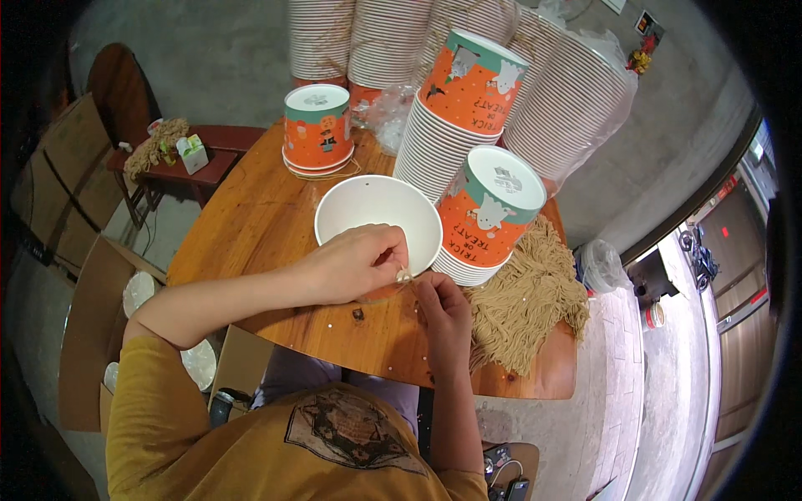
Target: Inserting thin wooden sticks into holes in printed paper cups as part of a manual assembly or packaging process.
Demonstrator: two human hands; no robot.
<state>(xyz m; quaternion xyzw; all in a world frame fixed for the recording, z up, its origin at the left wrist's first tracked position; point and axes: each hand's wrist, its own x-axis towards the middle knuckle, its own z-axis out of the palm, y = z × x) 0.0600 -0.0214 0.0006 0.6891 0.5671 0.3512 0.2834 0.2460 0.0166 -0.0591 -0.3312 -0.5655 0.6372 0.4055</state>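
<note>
A white-lined paper bucket point(376, 200) lies tilted at the front of the table, its open mouth facing up towards me. My left hand point(355, 263) reaches across the near rim with its fingers curled in a pinch. Right beside it, the thumb and fingers of my right hand point(444, 313) are pressed together just outside the rim. Between the fingertips shows a small pale end of cord point(404, 274) at the bucket's edge. My fingers hide most of this cord. A strip of the bucket's orange outside shows under my left hand.
A heap of tan cords point(530, 305) lies right of my right hand. Upside-down orange buckets stand in a near stack point(489, 213), a taller stack point(472, 83) and a short stack point(317, 129). Bagged bucket stacks point(564, 100) rise behind. A cardboard box point(92, 326) sits at left.
</note>
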